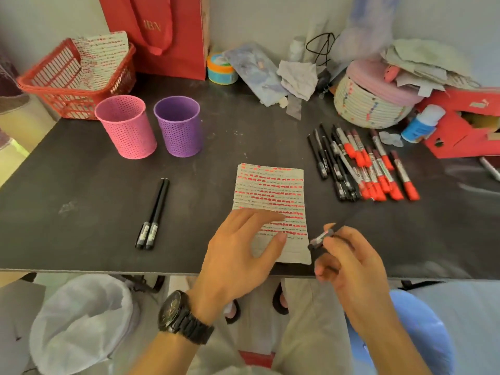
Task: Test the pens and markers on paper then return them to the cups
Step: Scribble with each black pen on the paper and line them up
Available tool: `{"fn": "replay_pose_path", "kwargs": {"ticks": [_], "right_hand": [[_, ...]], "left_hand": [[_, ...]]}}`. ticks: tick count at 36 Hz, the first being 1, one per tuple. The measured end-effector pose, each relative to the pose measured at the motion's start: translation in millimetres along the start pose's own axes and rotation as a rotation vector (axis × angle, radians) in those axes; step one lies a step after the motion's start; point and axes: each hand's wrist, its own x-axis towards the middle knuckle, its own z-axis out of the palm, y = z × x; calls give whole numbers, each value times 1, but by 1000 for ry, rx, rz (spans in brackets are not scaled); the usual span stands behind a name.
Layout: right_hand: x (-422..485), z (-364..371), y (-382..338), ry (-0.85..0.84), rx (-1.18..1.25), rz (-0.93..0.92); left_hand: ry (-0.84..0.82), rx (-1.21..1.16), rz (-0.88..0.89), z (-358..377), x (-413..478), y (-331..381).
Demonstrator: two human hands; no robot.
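A black pen with a grey label [321, 236] is pinched in the right hand [351, 266], grip narrow around its barrel, above the near edge of the dark bench [81, 185], beside the lined paper sheet striped with red marks [270, 190]; the left hand [238, 255], grip wide, rests flat on that sheet.

A red plastic basket [67, 104] stands at the back left corner of a dark counter [81, 171], beside a red gift bag [176, 36] propped against the wall. A round tub with an orange lid [220, 69], a patterned pouch [251, 69] and a crumpled grey cloth [297, 77] lie along the rear. At right, a woven rope basket [368, 106] with a pink lid [378, 82] sits near a red cardboard box [465, 117] and a tilted white-and-blue bottle [420, 124]. Below the counter's edge is a bin lined in white plastic [81, 320].
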Motion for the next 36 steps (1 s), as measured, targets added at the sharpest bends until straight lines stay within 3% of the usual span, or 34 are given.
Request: {"fn": "replay_pose_path", "kwargs": {"ticks": [4, 11, 18, 21, 29, 33, 36], "right_hand": [[-18, 3, 5, -81, 25, 4], [-31, -2, 10, -50, -20, -51], [-35, -14, 15, -100, -58, -39], [-33, -19, 11, -102, -74, -15], [-12, -2, -3, -43, 36, 8], [13, -25, -17, 243, 191, 26], [26, -48, -26, 250, 78, -89]], "left_hand": [[-142, 3, 26, 8, -17, 21], [-119, 210, 190, 14, -27, 33], [-208, 35, 93, 19, -37, 39], [-171, 120, 133, 18, -39, 40], [122, 429, 339, 15, -19, 44], [178, 458, 228, -2, -18, 31], [157, 406, 5, -17, -17, 19]]}}
